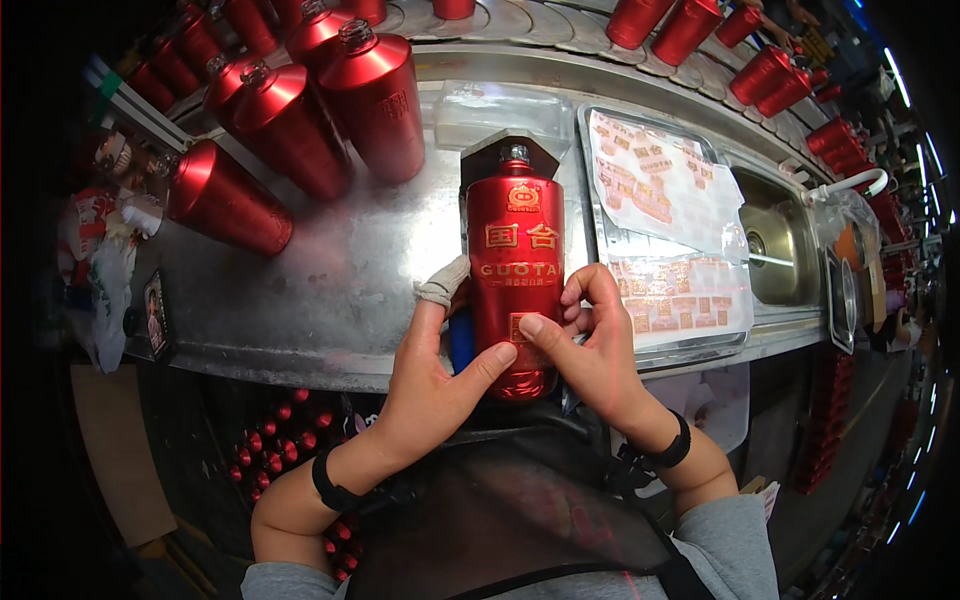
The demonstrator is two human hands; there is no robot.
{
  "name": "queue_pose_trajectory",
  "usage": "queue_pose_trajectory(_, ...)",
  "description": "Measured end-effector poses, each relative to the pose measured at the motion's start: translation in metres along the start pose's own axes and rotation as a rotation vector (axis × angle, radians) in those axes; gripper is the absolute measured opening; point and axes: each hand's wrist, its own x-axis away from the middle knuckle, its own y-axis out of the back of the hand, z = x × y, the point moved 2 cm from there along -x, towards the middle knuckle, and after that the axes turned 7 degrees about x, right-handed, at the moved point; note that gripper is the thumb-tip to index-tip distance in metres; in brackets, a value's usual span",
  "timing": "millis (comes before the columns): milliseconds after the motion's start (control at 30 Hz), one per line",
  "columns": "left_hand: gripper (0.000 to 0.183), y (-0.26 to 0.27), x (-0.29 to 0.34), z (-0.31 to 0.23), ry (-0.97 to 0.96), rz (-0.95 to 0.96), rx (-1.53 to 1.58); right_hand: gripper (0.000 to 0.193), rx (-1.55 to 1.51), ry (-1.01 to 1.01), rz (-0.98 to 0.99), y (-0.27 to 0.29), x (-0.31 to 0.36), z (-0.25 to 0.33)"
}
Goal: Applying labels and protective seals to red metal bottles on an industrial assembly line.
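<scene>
A glossy red bottle (pixel 515 215) with a clear glass neck stands tilted in front of me at the table's near edge, its gold lettering and emblem facing up. My left hand (pixel 425 375) grips its left side, thumb on the lower front; a pale cover wraps one fingertip. On the right side, my right hand (pixel 600 350) has its fingers curled against the bottle. Its thumb presses at a small gold-and-red square label (pixel 517 327) low on the front. A dark angular holder (pixel 540 157) shows behind the bottle's shoulder. Some left fingers are hidden behind the bottle.
Several red bottles (pixel 375 110) stand on the metal table (pixel 380 250) at left. Right of me lies a tray (pixel 592 215) with label sheets (pixel 640 170), beside a sink (pixel 775 245) and white faucet (pixel 860 185). A conveyor (pixel 560 25) carrying bottles runs behind a clear plastic box (pixel 460 115).
</scene>
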Motion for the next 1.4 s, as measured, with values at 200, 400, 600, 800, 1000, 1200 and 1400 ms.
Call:
queue_pose_trajectory(200,0.069,0.000,-0.002,-0.002,0.000,0.004,0.003,0.045,-0.006,0.005,-0.006,-0.001,0.001,-0.001)
queue_pose_trajectory(400,0.072,0.009,-0.006,-0.005,0.119,0.059,0.095,0.038,-0.103,-0.029,0.039,0.003,0.000,-0.006)
queue_pose_trajectory(600,0.073,0.003,-0.014,-0.003,0.002,0.075,-0.026,0.044,-0.066,-0.003,0.050,0.004,0.006,-0.008)
queue_pose_trajectory(800,0.078,-0.003,-0.016,0.001,0.010,0.048,0.037,0.048,-0.028,0.009,0.047,0.003,0.006,-0.003)
queue_pose_trajectory(1000,0.077,-0.006,-0.017,0.002,-0.009,0.027,0.017,0.049,-0.012,0.041,0.041,0.002,0.007,-0.008)
queue_pose_trajectory(1200,0.073,-0.008,-0.018,0.003,-0.012,-0.006,0.033,0.047,-0.046,0.037,0.042,0.000,0.008,-0.006)
queue_pose_trajectory(1400,0.071,-0.007,-0.018,0.006,0.012,-0.021,0.071,0.042,0.026,0.139,-0.022,-0.001,0.007,-0.009)
